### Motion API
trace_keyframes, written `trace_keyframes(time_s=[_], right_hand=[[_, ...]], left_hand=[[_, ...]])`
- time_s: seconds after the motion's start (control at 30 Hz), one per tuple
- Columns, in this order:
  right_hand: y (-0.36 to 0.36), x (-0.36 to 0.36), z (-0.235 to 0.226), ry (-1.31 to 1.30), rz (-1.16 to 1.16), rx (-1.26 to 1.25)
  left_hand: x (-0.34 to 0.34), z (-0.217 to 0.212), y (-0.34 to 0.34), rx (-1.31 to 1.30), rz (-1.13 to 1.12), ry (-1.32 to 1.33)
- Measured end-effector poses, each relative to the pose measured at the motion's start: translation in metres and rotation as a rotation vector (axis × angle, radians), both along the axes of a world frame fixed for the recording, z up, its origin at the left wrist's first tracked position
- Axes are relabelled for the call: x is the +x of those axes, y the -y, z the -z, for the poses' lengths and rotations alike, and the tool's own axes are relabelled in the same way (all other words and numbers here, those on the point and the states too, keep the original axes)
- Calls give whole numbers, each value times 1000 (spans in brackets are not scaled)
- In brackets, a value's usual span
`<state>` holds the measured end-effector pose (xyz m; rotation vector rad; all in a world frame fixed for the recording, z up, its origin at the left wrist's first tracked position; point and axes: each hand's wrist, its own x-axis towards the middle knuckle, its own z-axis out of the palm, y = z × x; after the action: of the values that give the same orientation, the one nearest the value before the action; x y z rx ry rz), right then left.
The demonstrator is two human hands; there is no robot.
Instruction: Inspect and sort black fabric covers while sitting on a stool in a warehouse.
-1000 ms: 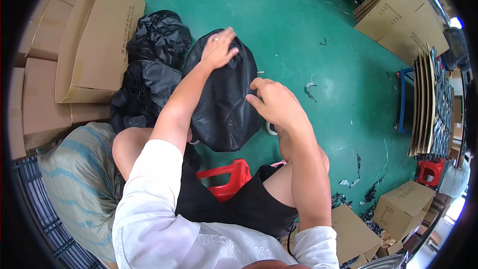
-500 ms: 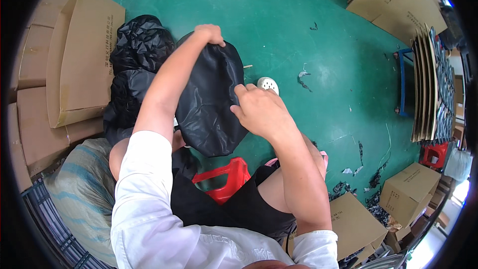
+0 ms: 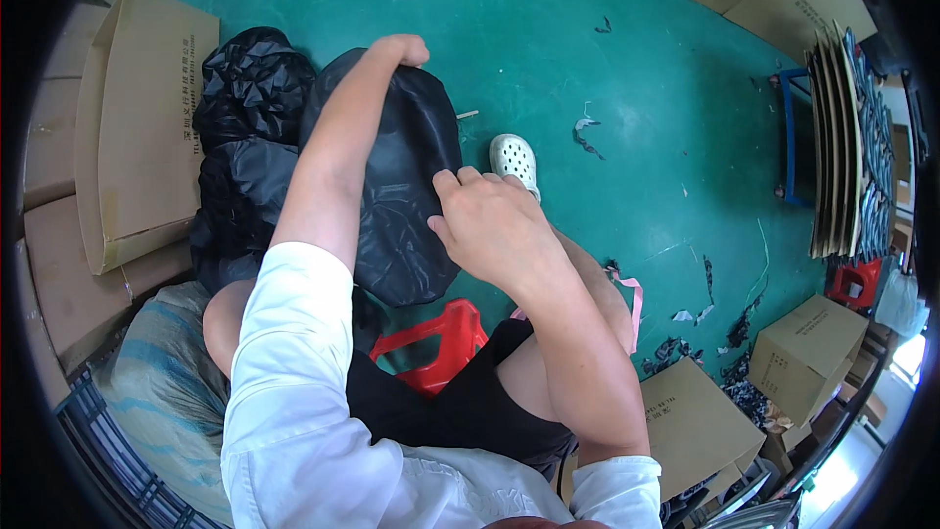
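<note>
A smooth black cover (image 3: 401,186), rounded and fabric-like, hangs spread in front of my knees. My left hand (image 3: 403,50) is closed at its far top edge, with the fingertips largely hidden behind the cover. At the cover's right edge, my right hand (image 3: 494,222) has its fingers curled round the rim, its back facing up. Crumpled black material (image 3: 257,88), shiny like plastic bags, is heaped directly left of the cover. A red plastic stool (image 3: 436,348) shows below the cover, between my legs.
A tall open carton (image 3: 147,137) stands left, beside a striped woven sack (image 3: 162,382). My white clog (image 3: 513,159) rests on the green floor (image 3: 548,20) among scraps. Cartons (image 3: 690,431) sit at lower right. Flat cardboard sheets (image 3: 832,157) stack on a blue trolley (image 3: 795,137).
The view has shifted slightly, so most things sit a little further left. Both hands keep to the cover's edges, and more of the white clog shows.
</note>
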<state>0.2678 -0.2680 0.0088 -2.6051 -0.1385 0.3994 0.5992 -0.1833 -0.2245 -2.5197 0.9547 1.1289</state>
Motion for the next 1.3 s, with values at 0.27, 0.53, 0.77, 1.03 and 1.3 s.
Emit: trace_keyframes(time_s=[0.27, 0.53, 0.77, 1.03, 1.3], right_hand=[[4, -2, 1, 20, -8, -17], [-10, -2, -1, 26, -28, -22], [-6, -1, 4, 8, -36, -62], [-14, -2, 7, 12, -56, 11], [-22, 4, 9, -23, -75, -41]], left_hand=[[11, -10, -1, -89, -20, -125], [-5, 28, 5, 67, 14, 193], [-66, -50, -21, -553, -195, 632], [-64, -42, -94, -428, -504, 518], [0, -8, -102, -256, -658, 185]])
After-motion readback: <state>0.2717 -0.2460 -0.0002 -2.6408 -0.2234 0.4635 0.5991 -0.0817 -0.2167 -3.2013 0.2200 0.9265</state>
